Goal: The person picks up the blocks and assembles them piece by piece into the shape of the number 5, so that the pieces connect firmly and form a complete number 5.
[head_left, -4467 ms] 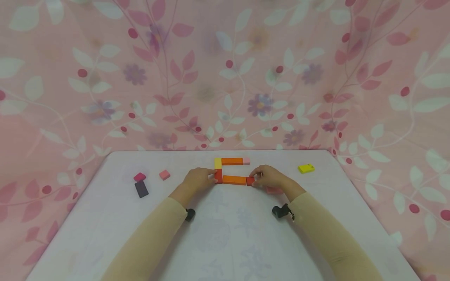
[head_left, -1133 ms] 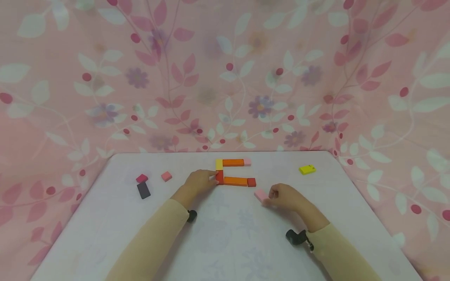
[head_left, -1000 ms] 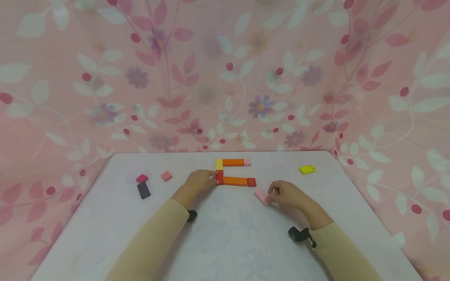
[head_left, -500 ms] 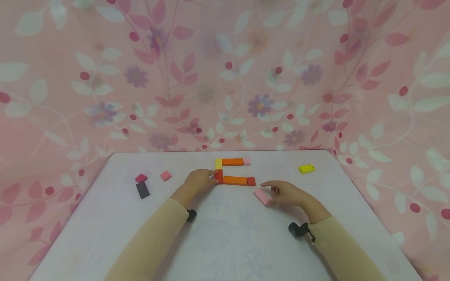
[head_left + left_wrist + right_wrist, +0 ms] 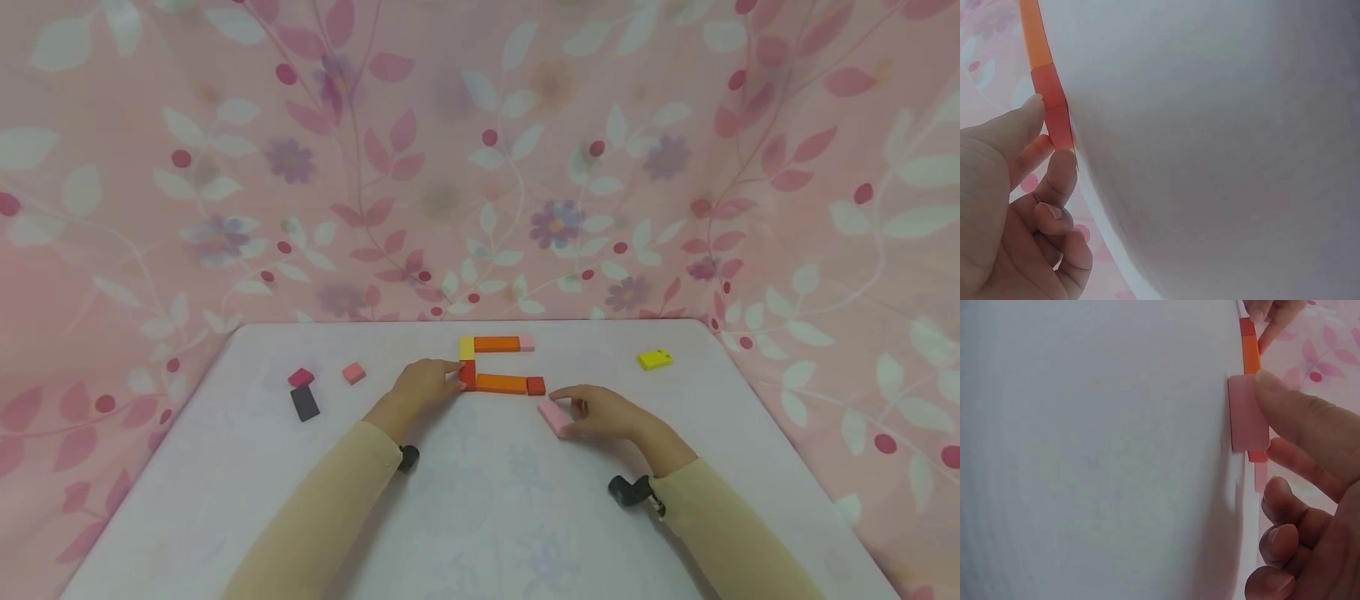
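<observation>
In the head view my left hand pinches the red block at the left side of a block outline. A yellow block stands behind it. One orange block ends at a small pink block, the nearer orange block at a small red block. My right hand holds a larger pink block between thumb and index finger, slanted and apart from the small red one. The right wrist view shows my thumb on this pink block.
On the left of the white table lie a dark block, a magenta block and a salmon block. A bright yellow piece lies at the back right. A floral cloth hangs behind.
My right hand has left the small red block and taken hold of the larger pink block, which is now further left and turned. My left hand stays on its red block.
</observation>
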A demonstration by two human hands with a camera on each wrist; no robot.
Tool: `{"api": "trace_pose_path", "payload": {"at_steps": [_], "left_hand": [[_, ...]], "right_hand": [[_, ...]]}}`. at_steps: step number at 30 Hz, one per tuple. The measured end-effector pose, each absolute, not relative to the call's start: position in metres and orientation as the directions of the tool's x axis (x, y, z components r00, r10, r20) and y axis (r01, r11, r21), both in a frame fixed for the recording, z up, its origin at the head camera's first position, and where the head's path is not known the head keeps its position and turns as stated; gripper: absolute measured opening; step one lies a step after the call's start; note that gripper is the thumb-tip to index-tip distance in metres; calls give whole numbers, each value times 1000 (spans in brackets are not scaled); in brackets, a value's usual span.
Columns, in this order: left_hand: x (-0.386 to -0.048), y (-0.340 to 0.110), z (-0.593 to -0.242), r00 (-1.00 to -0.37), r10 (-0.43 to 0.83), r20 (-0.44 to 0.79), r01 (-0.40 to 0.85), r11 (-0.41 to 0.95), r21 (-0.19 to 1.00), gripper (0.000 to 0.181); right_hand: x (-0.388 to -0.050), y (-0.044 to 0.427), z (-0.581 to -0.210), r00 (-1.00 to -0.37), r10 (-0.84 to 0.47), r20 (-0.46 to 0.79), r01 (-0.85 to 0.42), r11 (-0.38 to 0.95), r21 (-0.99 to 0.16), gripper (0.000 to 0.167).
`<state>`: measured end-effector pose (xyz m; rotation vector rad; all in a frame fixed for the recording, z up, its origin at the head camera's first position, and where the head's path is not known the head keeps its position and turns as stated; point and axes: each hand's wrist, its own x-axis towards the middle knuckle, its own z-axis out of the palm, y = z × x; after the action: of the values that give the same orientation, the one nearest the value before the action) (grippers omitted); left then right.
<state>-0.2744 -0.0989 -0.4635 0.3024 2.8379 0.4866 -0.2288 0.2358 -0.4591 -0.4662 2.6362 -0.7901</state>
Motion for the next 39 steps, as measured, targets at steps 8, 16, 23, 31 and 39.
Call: {"api": "trace_pose_path", "payload": {"at_steps": [8, 16, 23, 31, 39], "left_hand": [[-275, -99, -463, -947, 242, -211, 158, 924, 349, 53], [-274, -98, -465, -947, 231, -222, 144, 926, 349, 54], [-277, -100, -468, -949, 231, -217, 145, 926, 349, 55], [-275, -99, -464, -950, 231, -209, 151, 929, 337, 54], [-274, -96, -461, -951, 217, -222, 137, 935, 328, 55]], "right_hand": [[-229, 224, -458, -903, -363, -229, -186, 812, -554, 55], [-228, 217, -459, -914, -332, -232, -164, 826, -539, 53], [-229, 215, -459, -916, -318, -244, -151, 837, -526, 54], [-231, 215, -459, -915, -328, -235, -163, 834, -528, 54], [-232, 214, -461, -920, -301, -252, -132, 841, -525, 54]]}}
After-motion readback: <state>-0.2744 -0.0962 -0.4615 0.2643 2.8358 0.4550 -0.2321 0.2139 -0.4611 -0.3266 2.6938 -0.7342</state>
